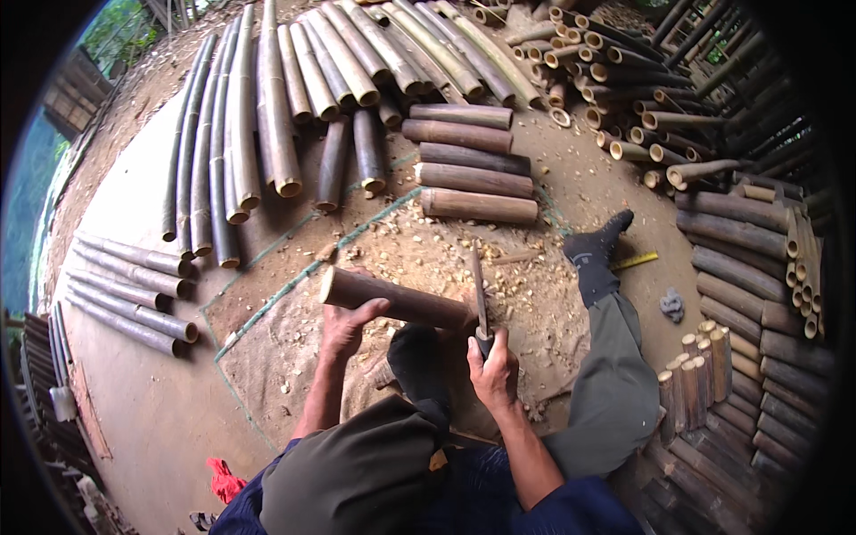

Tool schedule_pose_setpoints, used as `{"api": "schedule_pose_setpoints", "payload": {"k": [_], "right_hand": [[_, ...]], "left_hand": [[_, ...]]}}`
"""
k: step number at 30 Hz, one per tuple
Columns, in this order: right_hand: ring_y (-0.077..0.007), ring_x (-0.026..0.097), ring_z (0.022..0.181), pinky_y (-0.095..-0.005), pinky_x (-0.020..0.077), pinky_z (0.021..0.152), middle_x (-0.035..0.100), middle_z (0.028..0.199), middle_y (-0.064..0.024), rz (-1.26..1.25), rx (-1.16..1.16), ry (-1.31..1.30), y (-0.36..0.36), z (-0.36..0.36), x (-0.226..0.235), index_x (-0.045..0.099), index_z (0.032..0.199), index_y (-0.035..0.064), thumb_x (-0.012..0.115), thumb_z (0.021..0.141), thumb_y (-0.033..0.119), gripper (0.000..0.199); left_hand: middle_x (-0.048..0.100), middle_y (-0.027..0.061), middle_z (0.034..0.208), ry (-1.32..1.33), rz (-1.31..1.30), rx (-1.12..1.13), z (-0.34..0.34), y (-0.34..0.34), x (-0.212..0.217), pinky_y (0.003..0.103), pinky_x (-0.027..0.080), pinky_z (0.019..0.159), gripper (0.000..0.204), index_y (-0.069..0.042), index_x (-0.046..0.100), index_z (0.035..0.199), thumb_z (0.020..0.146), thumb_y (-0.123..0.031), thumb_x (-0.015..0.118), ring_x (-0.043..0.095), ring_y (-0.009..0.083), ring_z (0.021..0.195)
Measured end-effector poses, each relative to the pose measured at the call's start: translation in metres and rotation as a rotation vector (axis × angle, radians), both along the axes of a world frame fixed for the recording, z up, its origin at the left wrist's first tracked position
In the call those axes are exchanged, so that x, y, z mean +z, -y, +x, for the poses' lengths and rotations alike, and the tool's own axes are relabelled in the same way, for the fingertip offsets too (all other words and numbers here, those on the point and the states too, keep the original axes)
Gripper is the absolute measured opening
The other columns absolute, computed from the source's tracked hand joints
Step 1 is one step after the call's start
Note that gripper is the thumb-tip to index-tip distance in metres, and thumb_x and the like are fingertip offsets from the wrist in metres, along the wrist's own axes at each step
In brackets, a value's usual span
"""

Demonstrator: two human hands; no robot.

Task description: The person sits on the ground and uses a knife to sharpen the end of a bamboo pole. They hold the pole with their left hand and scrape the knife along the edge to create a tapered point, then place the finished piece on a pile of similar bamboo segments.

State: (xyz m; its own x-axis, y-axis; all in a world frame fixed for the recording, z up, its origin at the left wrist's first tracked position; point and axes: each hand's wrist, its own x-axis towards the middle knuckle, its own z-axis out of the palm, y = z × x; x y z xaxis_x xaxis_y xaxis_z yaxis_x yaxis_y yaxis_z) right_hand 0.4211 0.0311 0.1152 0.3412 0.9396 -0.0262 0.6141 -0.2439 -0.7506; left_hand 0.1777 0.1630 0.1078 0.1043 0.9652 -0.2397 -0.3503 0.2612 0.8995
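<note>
Gripping a dark bamboo length [401, 301] above the sackcloth [259, 361], the left hand [348, 323] has its fingers wrapped around the tube near its pale cut end, thumb along the near side. The right hand [496, 367] closes its fingers on the dark handle of a knife [482, 312], whose narrow blade points away from the person, close by the length's other end; I cannot tell whether they touch. Pale wood chips [406, 250] litter the sackcloth, and one dark-covered foot [413, 358] stands over it, just below the length. At the sackcloth's far edge lie five short bamboo pieces [477, 174] side by side; beyond its far left are long poles [275, 116]. Right of it are a crumpled grey thing [672, 305] and stacked bamboo [736, 209].
</note>
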Motion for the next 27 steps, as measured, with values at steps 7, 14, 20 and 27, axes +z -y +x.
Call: {"api": "schedule_pose_setpoints", "payload": {"k": [7, 14, 20, 27], "right_hand": [[-0.0518, 0.067, 0.084, -0.0567, 0.0502, 0.072, 0.068, 0.087, -0.0282, -0.224, 0.031, -0.028, -0.009, -0.006, 0.03, 0.055, 0.11, 0.0003, 0.068, 0.101, 0.029, 0.033], [-0.0474, 0.068, 0.077, -0.0507, 0.0504, 0.066, 0.066, 0.083, -0.0237, 0.067, 0.014, -0.081, -0.005, -0.006, 0.074, 0.058, 0.11, 0.0007, 0.07, 0.102, 0.026, 0.03], [-0.041, 0.074, 0.08, -0.0449, 0.0563, 0.066, 0.07, 0.087, -0.0201, 0.202, 0.033, -0.062, -0.011, -0.003, 0.098, 0.06, 0.117, 0.0009, 0.074, 0.1, 0.022, 0.03], [-0.05, 0.071, 0.08, -0.0562, 0.0556, 0.062, 0.071, 0.086, -0.0293, -0.305, 0.002, 0.145, -0.007, 0.01, -0.012, 0.05, 0.109, 0.0027, 0.065, 0.104, 0.033, 0.035]], "left_hand": [[0.073, 0.0108, 0.099, 0.104, -0.129, 0.344, 0.019, 0.008, -0.006, 0.038, 0.064, 0.078, 0.048, 0.002, 0.065, 0.113, 0.077, -0.008, 0.094, 0.074, 0.0201, 0.086], [0.071, 0.0091, 0.1, 0.046, -0.112, 0.356, 0.039, 0.009, -0.005, 0.038, 0.063, 0.078, 0.052, -0.001, 0.059, 0.118, 0.079, -0.008, 0.093, 0.073, 0.0213, 0.089], [0.071, 0.0079, 0.1, 0.027, -0.118, 0.379, 0.026, 0.01, -0.018, 0.037, 0.063, 0.076, 0.045, -0.001, 0.064, 0.115, 0.081, -0.01, 0.092, 0.073, 0.0207, 0.087], [0.072, 0.0109, 0.101, 0.041, -0.007, 0.288, 0.046, 0.008, 0.01, 0.034, 0.062, 0.083, 0.044, 0.003, 0.064, 0.112, 0.079, -0.003, 0.093, 0.074, 0.0193, 0.09]]}}
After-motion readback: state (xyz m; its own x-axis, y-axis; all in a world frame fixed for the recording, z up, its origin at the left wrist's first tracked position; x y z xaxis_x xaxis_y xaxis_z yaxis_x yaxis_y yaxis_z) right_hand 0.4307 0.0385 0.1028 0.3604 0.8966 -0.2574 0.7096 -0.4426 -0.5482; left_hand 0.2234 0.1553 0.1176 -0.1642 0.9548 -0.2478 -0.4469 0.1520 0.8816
